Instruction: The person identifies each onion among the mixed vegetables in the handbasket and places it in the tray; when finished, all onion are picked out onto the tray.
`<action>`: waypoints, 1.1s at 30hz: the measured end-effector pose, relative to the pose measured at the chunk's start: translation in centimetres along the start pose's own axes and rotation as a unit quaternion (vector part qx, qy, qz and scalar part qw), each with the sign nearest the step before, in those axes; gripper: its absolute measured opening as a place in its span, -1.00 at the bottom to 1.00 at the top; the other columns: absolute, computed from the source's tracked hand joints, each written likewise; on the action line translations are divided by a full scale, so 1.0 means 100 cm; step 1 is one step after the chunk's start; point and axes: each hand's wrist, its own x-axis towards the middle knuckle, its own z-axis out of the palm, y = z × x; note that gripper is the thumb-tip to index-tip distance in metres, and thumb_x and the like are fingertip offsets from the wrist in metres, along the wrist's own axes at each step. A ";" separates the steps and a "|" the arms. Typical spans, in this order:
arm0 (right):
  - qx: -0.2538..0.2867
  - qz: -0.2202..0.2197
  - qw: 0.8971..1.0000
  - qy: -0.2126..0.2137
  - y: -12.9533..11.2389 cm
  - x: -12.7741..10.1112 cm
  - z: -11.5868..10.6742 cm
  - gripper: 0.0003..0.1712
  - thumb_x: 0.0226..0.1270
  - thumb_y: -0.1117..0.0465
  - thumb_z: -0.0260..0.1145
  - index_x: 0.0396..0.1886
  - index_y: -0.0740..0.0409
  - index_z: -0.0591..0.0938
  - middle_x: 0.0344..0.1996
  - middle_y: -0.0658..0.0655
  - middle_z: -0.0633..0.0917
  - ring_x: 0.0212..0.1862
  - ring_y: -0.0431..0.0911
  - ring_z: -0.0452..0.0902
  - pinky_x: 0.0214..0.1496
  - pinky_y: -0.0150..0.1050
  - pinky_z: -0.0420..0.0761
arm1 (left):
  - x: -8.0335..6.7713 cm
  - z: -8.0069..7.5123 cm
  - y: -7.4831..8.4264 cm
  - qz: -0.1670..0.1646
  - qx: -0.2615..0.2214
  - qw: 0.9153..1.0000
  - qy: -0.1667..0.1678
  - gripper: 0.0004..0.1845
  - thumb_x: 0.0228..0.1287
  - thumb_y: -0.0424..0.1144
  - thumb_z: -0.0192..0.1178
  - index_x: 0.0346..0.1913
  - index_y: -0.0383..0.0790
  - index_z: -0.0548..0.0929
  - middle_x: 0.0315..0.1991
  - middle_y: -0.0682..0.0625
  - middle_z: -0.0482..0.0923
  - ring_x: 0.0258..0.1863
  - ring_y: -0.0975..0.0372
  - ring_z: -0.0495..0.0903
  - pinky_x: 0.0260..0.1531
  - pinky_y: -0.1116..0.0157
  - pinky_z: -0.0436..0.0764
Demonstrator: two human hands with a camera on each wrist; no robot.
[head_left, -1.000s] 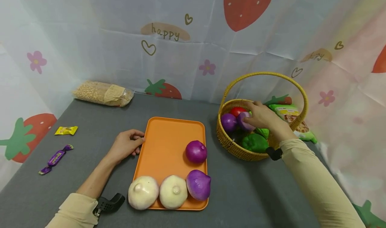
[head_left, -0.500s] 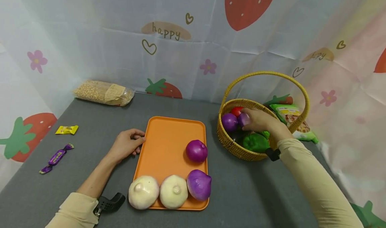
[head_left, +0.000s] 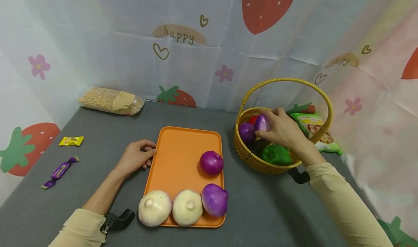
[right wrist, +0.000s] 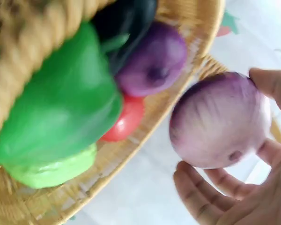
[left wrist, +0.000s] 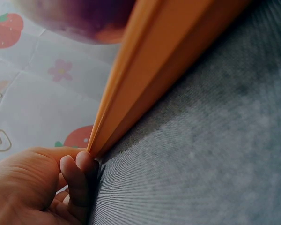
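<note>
My right hand (head_left: 285,129) grips a purple-and-white turnip (right wrist: 220,122), fingers and thumb around its sides, just above the rim of the yellow wicker basket (head_left: 251,161). Inside the basket are a purple onion (right wrist: 154,61), a red tomato (right wrist: 126,119), a green bell pepper (right wrist: 61,103) and a dark eggplant (right wrist: 124,28). At the left edge of the orange tray (head_left: 177,149), my left hand (head_left: 135,155) pinches the rim between thumb and fingers. Two white turnips (head_left: 155,208), a purple turnip (head_left: 214,200) and a purple onion (head_left: 211,162) lie on the tray.
A bag of pale grains or beans (head_left: 111,101) lies at the back left. Nearer are a yellow wrapped candy (head_left: 71,141) and a purple one (head_left: 60,171). Behind the basket sits a green packet (head_left: 323,130). The basket's tall handle (head_left: 287,80) arches over the right hand.
My right hand has taken hold of the turnip inside the basket and raised it above the other vegetables. My left hand stays at the tray's edge.
</note>
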 end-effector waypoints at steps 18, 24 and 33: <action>0.071 -0.134 0.986 0.069 -0.070 -0.049 0.045 -0.24 0.05 -0.07 0.49 0.29 -0.08 0.47 0.10 0.20 0.40 -0.17 0.07 0.62 -0.18 -0.08 0.74 | 0.000 -0.002 0.000 0.005 0.001 1.000 0.003 -0.65 0.40 -0.24 0.15 0.12 -0.40 0.55 -0.25 -0.26 0.61 -0.63 0.26 0.57 -0.62 0.29 0.63; 0.050 -0.143 0.987 0.050 -0.073 -0.053 0.065 -0.27 0.04 -0.14 0.51 0.20 0.01 0.53 0.06 0.13 0.58 -0.01 0.02 0.60 0.05 -0.04 0.68 | -0.001 -0.001 0.001 0.000 0.005 1.000 -0.001 -0.65 0.41 -0.24 0.15 0.13 -0.40 0.55 -0.24 -0.25 0.61 -0.62 0.26 0.57 -0.61 0.28 0.64; 0.055 -0.173 0.983 0.026 -0.081 -0.050 0.080 -0.27 0.08 -0.11 0.51 0.21 0.05 0.51 0.15 0.16 0.61 0.18 0.06 0.54 0.20 -0.01 0.61 | -0.001 0.000 0.001 0.003 0.007 1.000 0.000 -0.66 0.41 -0.25 0.15 0.12 -0.40 0.56 -0.25 -0.26 0.61 -0.63 0.27 0.57 -0.61 0.29 0.63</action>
